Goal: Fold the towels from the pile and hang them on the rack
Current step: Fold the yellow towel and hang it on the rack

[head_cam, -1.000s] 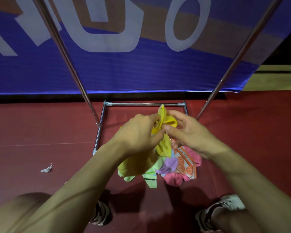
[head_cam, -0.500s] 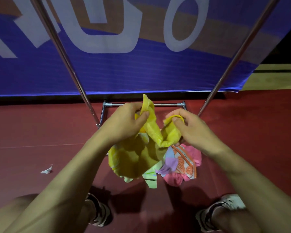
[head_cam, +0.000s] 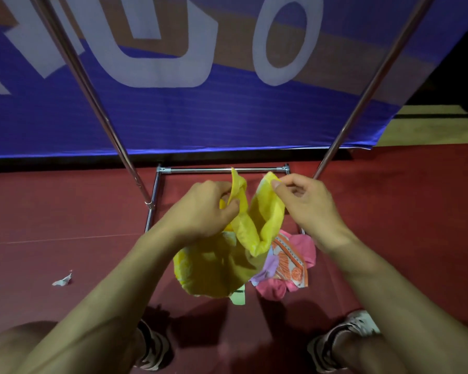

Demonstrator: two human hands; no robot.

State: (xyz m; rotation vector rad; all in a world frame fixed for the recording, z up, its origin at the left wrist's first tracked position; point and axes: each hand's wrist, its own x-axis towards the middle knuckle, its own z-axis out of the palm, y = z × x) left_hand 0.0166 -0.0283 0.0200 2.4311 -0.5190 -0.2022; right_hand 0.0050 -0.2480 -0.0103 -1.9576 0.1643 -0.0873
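Note:
I hold a yellow towel (head_cam: 216,263) up in front of me, above the pile. My left hand (head_cam: 203,209) pinches one upper edge of it and my right hand (head_cam: 305,203) pinches another edge a little to the right, so the cloth sags in a loop between them. Under it on the red floor lies the pile of towels (head_cam: 287,263), with pink, orange-patterned, lilac and pale green pieces showing. The chrome rack (head_cam: 222,170) stands just beyond, its base bar low and its two uprights slanting up to the left and right. Its top bar is out of view.
A blue banner with large white letters (head_cam: 173,117) hangs behind the rack. A scrap of white paper (head_cam: 62,280) lies on the floor at the left. My two shoes (head_cam: 343,341) are at the bottom of the view, either side of the pile.
My hands have drawn apart, spreading the bunched yellow towel open; more of the cloth now hangs down over the pile.

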